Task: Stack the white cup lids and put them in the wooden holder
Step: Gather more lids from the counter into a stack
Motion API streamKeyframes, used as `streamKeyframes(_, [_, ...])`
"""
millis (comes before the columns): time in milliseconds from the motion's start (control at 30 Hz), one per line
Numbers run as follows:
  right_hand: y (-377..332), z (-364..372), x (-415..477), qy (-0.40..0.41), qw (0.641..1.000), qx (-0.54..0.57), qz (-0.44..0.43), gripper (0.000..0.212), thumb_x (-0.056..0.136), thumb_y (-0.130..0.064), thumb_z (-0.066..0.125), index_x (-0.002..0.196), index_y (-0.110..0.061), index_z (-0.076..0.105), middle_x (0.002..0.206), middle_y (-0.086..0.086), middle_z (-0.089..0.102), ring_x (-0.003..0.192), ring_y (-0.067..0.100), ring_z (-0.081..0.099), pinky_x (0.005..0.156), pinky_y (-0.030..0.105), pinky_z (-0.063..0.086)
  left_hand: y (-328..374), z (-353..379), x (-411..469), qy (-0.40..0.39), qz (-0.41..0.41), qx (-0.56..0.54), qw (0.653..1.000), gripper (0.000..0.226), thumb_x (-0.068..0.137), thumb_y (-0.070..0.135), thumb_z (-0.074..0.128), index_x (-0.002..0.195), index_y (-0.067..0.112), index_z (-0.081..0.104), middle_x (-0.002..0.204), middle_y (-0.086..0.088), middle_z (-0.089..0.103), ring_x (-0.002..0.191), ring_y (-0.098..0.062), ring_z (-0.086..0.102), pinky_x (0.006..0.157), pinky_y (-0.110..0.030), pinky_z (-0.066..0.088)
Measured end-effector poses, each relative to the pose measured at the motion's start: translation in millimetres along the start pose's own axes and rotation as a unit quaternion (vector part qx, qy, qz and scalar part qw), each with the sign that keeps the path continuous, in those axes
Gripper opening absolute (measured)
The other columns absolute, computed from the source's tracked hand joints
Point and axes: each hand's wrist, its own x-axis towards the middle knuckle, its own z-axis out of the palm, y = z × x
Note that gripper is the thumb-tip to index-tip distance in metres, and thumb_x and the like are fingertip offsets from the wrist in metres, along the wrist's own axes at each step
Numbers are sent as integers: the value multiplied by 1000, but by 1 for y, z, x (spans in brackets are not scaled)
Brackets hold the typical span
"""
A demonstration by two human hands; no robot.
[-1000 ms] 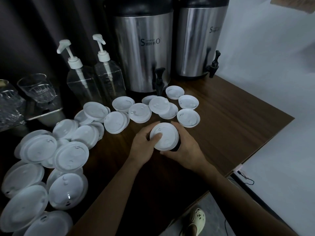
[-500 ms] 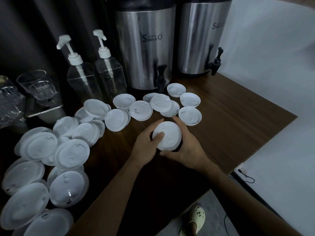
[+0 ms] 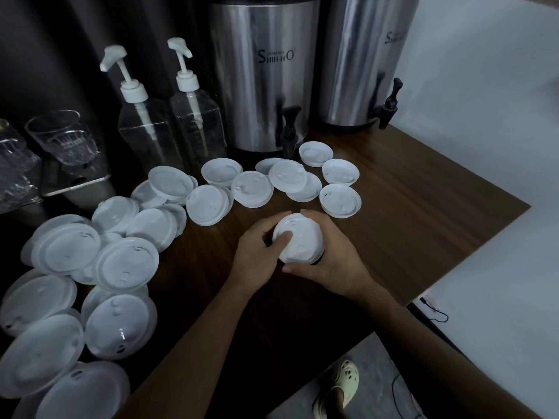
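Both hands clamped on small stack of round white plastic cup lids (image 3: 299, 238): L hand (image 3: 257, 255) thumb on top, R hand (image 3: 332, 258) curled round side, over dark wood-grain table (image 3: 423, 207).

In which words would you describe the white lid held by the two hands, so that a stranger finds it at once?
On the wooden table, find the left steel dispenser with its black tap. Nearer the person than the loose lids in front of it is one white lid. It alone is gripped, between the left hand and the right hand; all the others lie untouched.
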Motion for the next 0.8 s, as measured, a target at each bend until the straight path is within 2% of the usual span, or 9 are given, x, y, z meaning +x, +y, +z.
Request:
streamKeyframes(133, [-4, -1, -1, -9, 1000, 7, 18, 96, 61, -52, 98, 138, -41, 43, 131, -25, 56, 124, 1, 57, 97, 31, 57, -2, 0, 0, 1, 8, 17, 1000, 35, 100, 21, 69, 134, 27, 69, 128, 14, 72, 123, -4, 63, 105, -33, 54])
streamKeyframes(267, [-7, -1, -2, -8, 999, 18, 32, 94, 58, -56, 97, 133, -39, 43, 127, -23, 58, 119, 3, 60, 92, 37, 59, 3, 0, -2, -5, 8, 10, 1000, 30, 102, 28, 66, 132, 29, 71, 127, 16, 72, 122, -1, 63, 103, -25, 51])
streamKeyframes(333, [-7, -1, -2, 0, 999, 22, 32, 92, 59, -58, 96, 133, -36, 44, 127, -20, 59, 119, 6, 61, 91, 41, 59, 7, 0, -3, -5, -3, -19, 1000, 26, 105, 30, 62, 129, 31, 72, 127, 15, 72, 122, 1, 63, 102, -22, 49])
streamKeyframes(467, [-6, -1, -1, 1, 1000, 24, 13, 89, 62, -53, 96, 133, -35, 47, 130, -17, 59, 122, 9, 60, 95, 44, 57, 9, -2, -5, -11, -22, -77, 997, 29, 110, 25, 51, 131, 23, 72, 131, 10, 72, 124, -3, 64, 104, -24, 49])
streamKeyframes(567, [-5, 0, 0, -1, 1000, 19, 3, 89, 63, -53, 96, 135, -34, 48, 131, -16, 58, 123, 10, 59, 96, 44, 56, 9, -3, -5, -18, -27, -79, 996, 31, 111, 20, 50, 134, 20, 71, 132, 9, 72, 126, -4, 63, 110, -32, 49])
streamKeyframes(667, [-2, 1, -1, -2, 1000, 11, 3, 94, 64, -56, 95, 141, -33, 45, 136, -17, 56, 128, 7, 56, 101, 39, 54, 7, -4, -4, -28, -25, -77, 996, 32, 108, 13, 53, 136, 21, 68, 135, 9, 70, 129, -6, 61, 116, -37, 47])
streamKeyframes(800, [1, 1, 0, 8, 1000, -12, -14, 97, 69, -51, 93, 149, -28, 43, 144, -14, 51, 134, 3, 48, 107, 22, 45, 7, -6, -2, -40, -29, -104, 993, 37, 105, 9, 57, 135, 29, 65, 140, 6, 68, 133, -10, 60, 117, -42, 47])
